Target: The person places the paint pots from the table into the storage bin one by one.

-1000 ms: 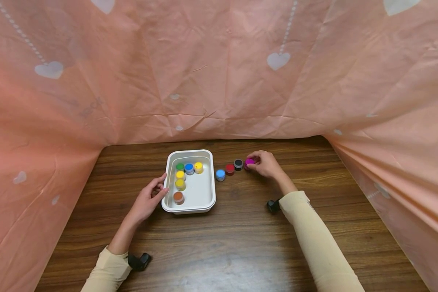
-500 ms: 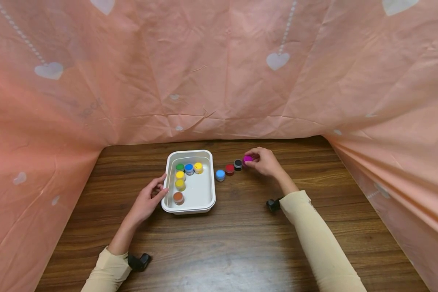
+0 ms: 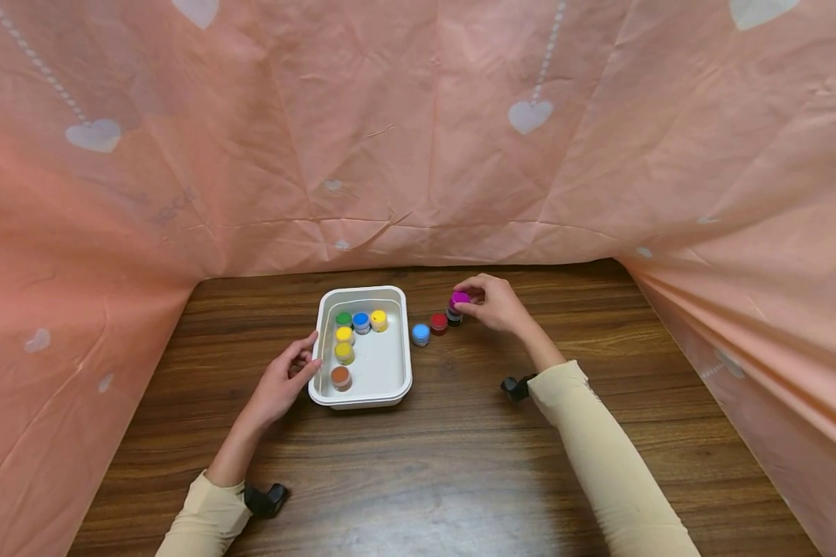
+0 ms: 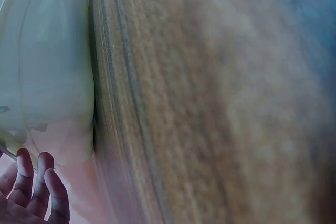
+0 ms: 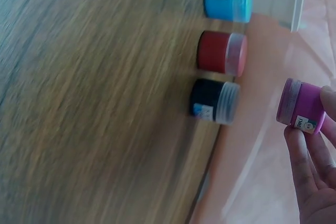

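Note:
My right hand (image 3: 496, 303) pinches a small purple paint jar (image 3: 460, 300) between thumb and fingers. In the right wrist view that jar (image 5: 302, 106) is lifted off the table, its clear lid pointing down. Just below it in the head view stands a black paint jar (image 3: 453, 318). A red jar (image 3: 438, 323) and a light blue jar (image 3: 421, 334) continue the row to the left. My left hand (image 3: 282, 379) touches the left rim of a white plastic tray (image 3: 406, 363), fingers relaxed. In the left wrist view its fingers (image 4: 42, 182) lie by the tray wall.
Inside the tray sit a green jar (image 3: 344, 318), a blue jar (image 3: 361, 322), several yellow jars (image 3: 344, 353) and a brown jar (image 3: 340, 377). The wooden table (image 3: 446, 464) ends at a pink curtain (image 3: 425, 155) behind and at both sides.
My right hand has lifted the purple jar and carried it left, from the end of the row to over the black jar. The left hand and the tray have not moved.

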The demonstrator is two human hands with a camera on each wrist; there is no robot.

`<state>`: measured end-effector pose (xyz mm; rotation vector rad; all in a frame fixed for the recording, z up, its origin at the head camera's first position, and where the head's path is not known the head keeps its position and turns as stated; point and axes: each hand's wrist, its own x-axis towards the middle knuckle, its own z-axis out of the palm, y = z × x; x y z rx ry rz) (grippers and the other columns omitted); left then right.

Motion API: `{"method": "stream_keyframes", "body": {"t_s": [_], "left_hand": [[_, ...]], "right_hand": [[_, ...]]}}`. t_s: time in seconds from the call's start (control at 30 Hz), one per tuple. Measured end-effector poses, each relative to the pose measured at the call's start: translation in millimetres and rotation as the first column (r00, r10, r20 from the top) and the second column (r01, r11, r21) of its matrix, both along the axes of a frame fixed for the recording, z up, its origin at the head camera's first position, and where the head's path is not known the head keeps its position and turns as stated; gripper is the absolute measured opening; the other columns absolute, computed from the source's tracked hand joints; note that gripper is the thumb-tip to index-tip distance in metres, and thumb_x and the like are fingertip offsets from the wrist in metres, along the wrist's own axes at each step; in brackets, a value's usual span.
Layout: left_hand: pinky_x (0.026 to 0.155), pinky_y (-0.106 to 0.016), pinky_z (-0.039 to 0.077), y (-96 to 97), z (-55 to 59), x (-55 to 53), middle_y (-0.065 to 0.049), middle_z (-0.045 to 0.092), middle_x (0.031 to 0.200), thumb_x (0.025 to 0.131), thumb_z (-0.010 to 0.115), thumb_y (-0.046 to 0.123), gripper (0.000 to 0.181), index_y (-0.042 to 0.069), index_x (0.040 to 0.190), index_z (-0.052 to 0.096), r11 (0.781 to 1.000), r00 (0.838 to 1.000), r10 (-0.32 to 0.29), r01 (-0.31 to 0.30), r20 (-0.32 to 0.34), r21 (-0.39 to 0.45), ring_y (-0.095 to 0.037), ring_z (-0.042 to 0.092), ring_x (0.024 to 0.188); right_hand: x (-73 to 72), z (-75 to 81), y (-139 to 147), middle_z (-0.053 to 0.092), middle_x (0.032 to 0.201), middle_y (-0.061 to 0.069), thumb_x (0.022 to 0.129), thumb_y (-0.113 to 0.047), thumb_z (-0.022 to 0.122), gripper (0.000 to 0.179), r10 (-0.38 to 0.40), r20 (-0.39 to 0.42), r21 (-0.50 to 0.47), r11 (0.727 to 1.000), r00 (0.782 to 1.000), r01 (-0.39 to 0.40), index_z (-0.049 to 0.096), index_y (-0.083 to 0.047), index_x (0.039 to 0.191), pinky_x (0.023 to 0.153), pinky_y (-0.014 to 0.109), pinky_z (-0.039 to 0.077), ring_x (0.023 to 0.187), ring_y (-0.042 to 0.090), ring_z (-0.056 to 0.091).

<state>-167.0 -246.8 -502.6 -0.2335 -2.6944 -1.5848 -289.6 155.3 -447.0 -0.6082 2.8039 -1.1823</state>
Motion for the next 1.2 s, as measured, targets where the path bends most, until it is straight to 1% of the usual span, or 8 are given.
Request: {"method": "stream_keyframes", "body": {"t_s": [0.23, 0.47, 0.53, 0.73, 0.83, 0.93, 1.13, 1.2], "left_hand": [[0.074, -0.021, 0.047, 0.6, 0.9, 0.0, -0.012, 0.057, 0.106, 0.105, 0.063, 0.018, 0.053, 0.003, 0.153, 0.048, 1.000, 1.000, -0.001, 0.001, -0.013, -0.005, -0.012, 0.054, 0.090], [0.076, -0.021, 0.046, 3.3, 3.9, -0.1, -0.015, 0.058, 0.107, 0.104, 0.063, 0.015, 0.054, 0.001, 0.154, 0.047, 1.000, 1.000, 0.011, -0.011, 0.003, -0.009, -0.014, 0.053, 0.091], [0.076, -0.021, 0.046, 5.4, 8.6, 2.0, -0.017, 0.058, 0.107, 0.104, 0.062, 0.012, 0.053, -0.002, 0.153, 0.046, 1.000, 1.000, 0.015, -0.015, 0.009, -0.013, -0.016, 0.054, 0.091], [0.076, -0.020, 0.046, 16.0, 38.2, 14.8, -0.020, 0.058, 0.105, 0.103, 0.061, 0.006, 0.051, -0.009, 0.150, 0.046, 1.000, 1.000, 0.002, -0.002, 0.014, -0.010, -0.015, 0.054, 0.090], [0.076, -0.020, 0.046, 17.6, 41.8, 16.8, -0.020, 0.058, 0.105, 0.103, 0.062, 0.006, 0.051, -0.010, 0.149, 0.046, 1.000, 1.000, -0.002, 0.002, 0.007, -0.012, -0.014, 0.054, 0.090], [0.076, -0.020, 0.046, 15.4, 36.0, 13.8, -0.020, 0.058, 0.105, 0.104, 0.062, 0.007, 0.051, -0.008, 0.150, 0.046, 1.000, 1.000, 0.003, -0.003, 0.013, -0.011, -0.016, 0.053, 0.090], [0.076, -0.020, 0.045, 5.2, 8.2, 2.4, -0.018, 0.058, 0.108, 0.104, 0.062, 0.012, 0.053, -0.001, 0.153, 0.046, 1.000, 1.000, 0.019, -0.019, 0.015, -0.014, -0.016, 0.053, 0.090], [0.075, -0.020, 0.045, 3.9, 4.2, 1.4, -0.016, 0.058, 0.107, 0.104, 0.063, 0.013, 0.053, 0.001, 0.153, 0.047, 1.000, 1.000, 0.022, -0.022, 0.004, -0.005, -0.014, 0.053, 0.089]], "right_hand": [[1.4, 6.7, -11.7, 0.069, 0.119, 0.018, 0.093, -0.015, 0.079, 0.035, 0.031, -0.027, -0.022, 0.999, 0.999, -0.032, 0.071, -0.001, 0.124, 0.091, 0.042, 0.058, 0.104, 0.032, 0.071], [5.4, 16.9, -25.8, 0.070, 0.116, 0.018, 0.092, -0.013, 0.080, 0.034, 0.068, -0.051, -0.053, 0.996, 0.996, -0.070, 0.072, 0.000, 0.123, 0.090, 0.041, 0.059, 0.102, 0.031, 0.072], [7.0, 19.7, -30.6, 0.070, 0.115, 0.018, 0.092, -0.013, 0.080, 0.034, 0.076, -0.052, -0.062, 0.995, 0.996, -0.079, 0.072, 0.000, 0.122, 0.090, 0.040, 0.059, 0.101, 0.030, 0.072], [9.2, 24.1, -48.3, 0.070, 0.115, 0.018, 0.092, -0.011, 0.079, 0.032, 0.105, -0.058, -0.090, 0.990, 0.993, -0.110, 0.072, 0.000, 0.121, 0.092, 0.042, 0.059, 0.102, 0.031, 0.072], [10.3, 25.5, -58.4, 0.069, 0.115, 0.018, 0.092, -0.011, 0.079, 0.031, 0.120, -0.053, -0.097, 0.987, 0.991, -0.125, 0.073, 0.000, 0.121, 0.093, 0.043, 0.058, 0.103, 0.030, 0.072], [11.6, 27.4, -68.0, 0.069, 0.115, 0.016, 0.092, -0.013, 0.079, 0.031, 0.133, -0.043, -0.094, 0.986, 0.990, -0.137, 0.073, -0.001, 0.121, 0.093, 0.039, 0.059, 0.103, 0.028, 0.071], [12.6, 28.9, -84.4, 0.069, 0.116, 0.014, 0.092, -0.015, 0.080, 0.032, 0.162, -0.032, -0.075, 0.984, 0.986, -0.164, 0.074, -0.003, 0.121, 0.090, 0.032, 0.059, 0.102, 0.025, 0.072], [11.8, 27.9, -89.6, 0.069, 0.117, 0.014, 0.093, -0.016, 0.080, 0.032, 0.170, -0.029, -0.070, 0.983, 0.985, -0.171, 0.073, -0.003, 0.122, 0.090, 0.031, 0.059, 0.102, 0.025, 0.072]]}}
